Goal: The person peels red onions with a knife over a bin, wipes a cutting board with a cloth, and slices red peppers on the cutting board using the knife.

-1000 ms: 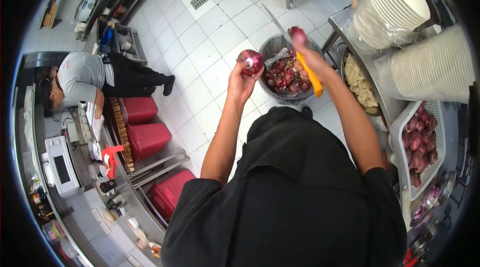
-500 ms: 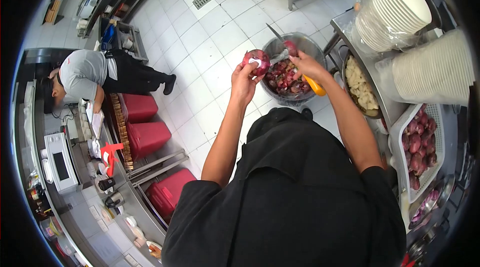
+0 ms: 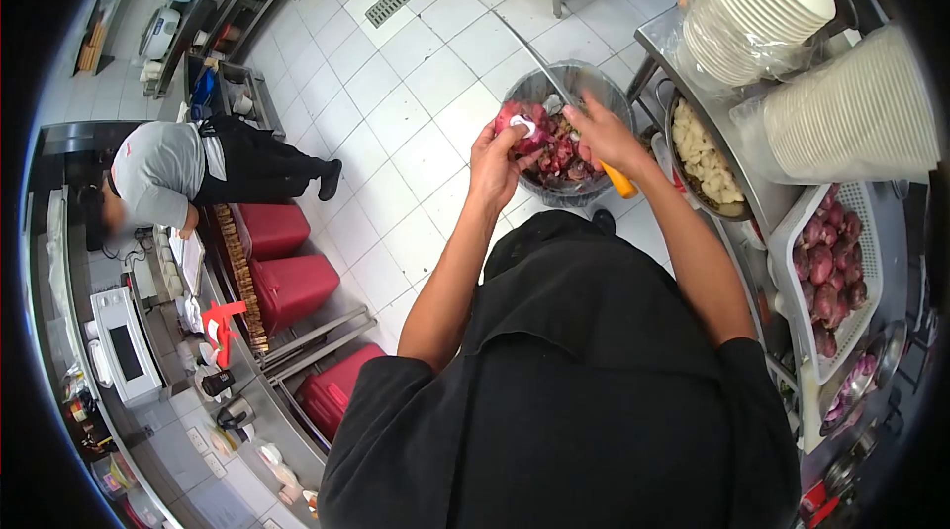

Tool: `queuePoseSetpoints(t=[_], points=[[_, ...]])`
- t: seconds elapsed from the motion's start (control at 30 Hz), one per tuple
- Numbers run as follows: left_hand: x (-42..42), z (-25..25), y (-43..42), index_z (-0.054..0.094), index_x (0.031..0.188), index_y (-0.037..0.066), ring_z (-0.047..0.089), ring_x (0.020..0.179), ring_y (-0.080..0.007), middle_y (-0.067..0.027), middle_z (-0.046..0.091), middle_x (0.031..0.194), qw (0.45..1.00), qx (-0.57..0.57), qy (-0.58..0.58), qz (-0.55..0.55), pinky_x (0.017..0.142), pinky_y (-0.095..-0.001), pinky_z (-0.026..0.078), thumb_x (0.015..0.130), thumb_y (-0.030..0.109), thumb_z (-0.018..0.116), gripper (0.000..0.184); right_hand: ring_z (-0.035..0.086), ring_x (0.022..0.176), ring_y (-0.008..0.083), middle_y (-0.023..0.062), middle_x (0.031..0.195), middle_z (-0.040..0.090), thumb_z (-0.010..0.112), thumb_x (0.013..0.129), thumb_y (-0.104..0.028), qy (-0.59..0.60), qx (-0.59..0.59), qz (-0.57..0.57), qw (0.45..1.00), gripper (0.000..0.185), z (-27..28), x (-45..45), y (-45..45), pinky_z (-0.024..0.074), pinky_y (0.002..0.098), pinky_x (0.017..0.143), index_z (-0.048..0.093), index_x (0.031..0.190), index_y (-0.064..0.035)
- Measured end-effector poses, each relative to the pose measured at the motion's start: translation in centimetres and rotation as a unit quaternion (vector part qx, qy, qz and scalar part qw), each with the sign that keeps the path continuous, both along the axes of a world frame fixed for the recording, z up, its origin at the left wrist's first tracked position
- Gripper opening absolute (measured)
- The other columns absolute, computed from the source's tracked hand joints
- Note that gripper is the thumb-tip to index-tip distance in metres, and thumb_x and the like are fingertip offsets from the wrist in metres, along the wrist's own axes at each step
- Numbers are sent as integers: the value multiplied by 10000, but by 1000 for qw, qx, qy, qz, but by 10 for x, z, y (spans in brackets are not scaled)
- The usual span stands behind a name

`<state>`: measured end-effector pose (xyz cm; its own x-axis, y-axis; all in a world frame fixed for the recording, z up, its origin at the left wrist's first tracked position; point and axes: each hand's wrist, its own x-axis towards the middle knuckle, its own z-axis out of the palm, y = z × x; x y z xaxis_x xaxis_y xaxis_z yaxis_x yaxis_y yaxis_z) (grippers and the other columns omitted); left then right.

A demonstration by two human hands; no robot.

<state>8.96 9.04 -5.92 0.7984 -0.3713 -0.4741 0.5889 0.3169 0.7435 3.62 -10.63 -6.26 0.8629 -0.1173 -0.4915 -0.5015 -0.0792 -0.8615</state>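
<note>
Onion (image 3: 511, 115) is clamped in the left hand (image 3: 498, 161), over the bin (image 3: 617, 94). I observe the right hand (image 3: 609, 141), just beside it, closed around the yellow-handled knife (image 3: 543, 64), angled across the bin.

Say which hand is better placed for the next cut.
Probably the right hand: it already holds the yellow-handled knife, while the left hand is occupied gripping the red onion.

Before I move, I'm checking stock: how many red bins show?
3: one red bin near the grey-shirted person, a second below it in the picture, a third further down. Others may be hidden under the counter.
</note>
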Motion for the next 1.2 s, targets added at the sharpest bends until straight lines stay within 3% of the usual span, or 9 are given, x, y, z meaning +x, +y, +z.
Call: queuePoseSetpoints(t=[0.17,0.5,0.6,0.67,0.83,0.9,0.97,1.1,1.2], points=[[4,6,-4,561,1219,-13,650,901,-176,-86,659,1059,999,31,-42,-1,800,-375,575,897,75,611,338,495,481,99,38,629,517,556,967,-488,-60,52,52,995,850,50,-25,30,395,267,403,164,1574,-41],[0,9,-6,602,1136,-6,599,791,-127,-47,648,926,998,25,-57,3,730,-324,567,927,117,582,244,440,453,81,-2,605,438,517,981,-451,-105,47,66,991,760,49,-29,41,380,270,381,231,1564,-56],[-2,6,-4,601,1144,-7,594,785,-127,-49,643,927,998,26,-54,1,737,-334,569,929,109,565,247,619,602,168,97,723,616,507,989,-434,-64,19,101,993,713,47,-27,37,505,309,543,287,1542,-41],[-2,5,-4,600,1149,-10,591,781,-128,-54,641,938,998,30,-47,1,745,-344,571,928,103,554,252,672,844,252,192,936,670,502,993,-421,-138,-42,83,986,678,33,-26,42,515,338,741,329,1519,-28],[-2,-4,2,597,1157,-21,607,811,-144,-67,641,975,999,22,-37,-6,768,-363,576,921,101,553,269,588,1223,359,297,1268,603,506,996,-391,-171,-97,73,978,621,29,-28,46,421,366,1021,403,1471,-3],[-4,-4,4,594,1164,-26,626,850,-158,-76,648,999,999,20,-39,-11,782,-367,577,913,103,563,283,607,1193,355,294,1243,618,511,994,-385,-212,-117,62,968,613,18,-26,46,432,361,1007,419,1460,3],[-8,2,5,587,1178,-33,645,895,-175,-86,655,1021,998,25,-50,-22,794,-369,577,905,107,576,307,672,1001,309,251,1078,677,517,993,-391,-176,-106,39,978,608,16,-21,36,495,347,873,437,1452,1],[-11,3,5,561,1257,-15,657,950,-198,-97,649,1102,999,9,-44,-29,829,-386,576,890,104,589,387,478,426,96,20,561,509,517,1002,-376,-103,29,26,994,573,32,-15,25,366,260,391,449,1470,-52],[-9,6,12,544,1302,5,655,973,-202,-99,638,1140,998,-7,-40,-40,846,-398,575,887,101,590,428,460,413,104,24,555,493,509,1001,-415,-85,34,24,996,613,24,-8,21,380,274,392,418,1490,-57]])
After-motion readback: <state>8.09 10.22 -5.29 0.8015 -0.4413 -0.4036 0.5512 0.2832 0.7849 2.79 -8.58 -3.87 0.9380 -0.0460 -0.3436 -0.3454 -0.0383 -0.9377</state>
